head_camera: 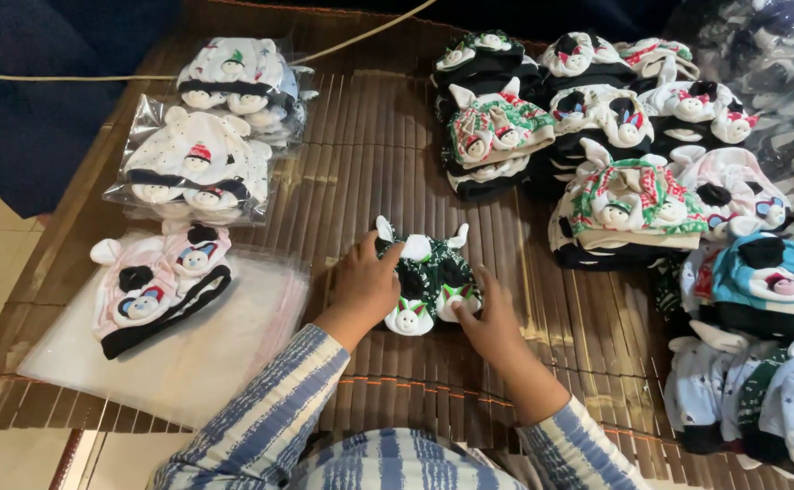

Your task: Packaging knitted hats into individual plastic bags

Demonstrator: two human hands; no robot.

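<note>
Hat (429, 281), dark green, lies on the mat (360, 163); your left hand (365, 286) and right hand (490, 319) press its 2 sides, fingers loosely spread, not gripping.

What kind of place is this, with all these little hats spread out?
Probably a small home packing spot, worked on the floor. Stacks of baby hats sit on a slatted bamboo mat, some bagged hats lie left, and both hands, left hand and right hand, press a dark green hat.
</note>
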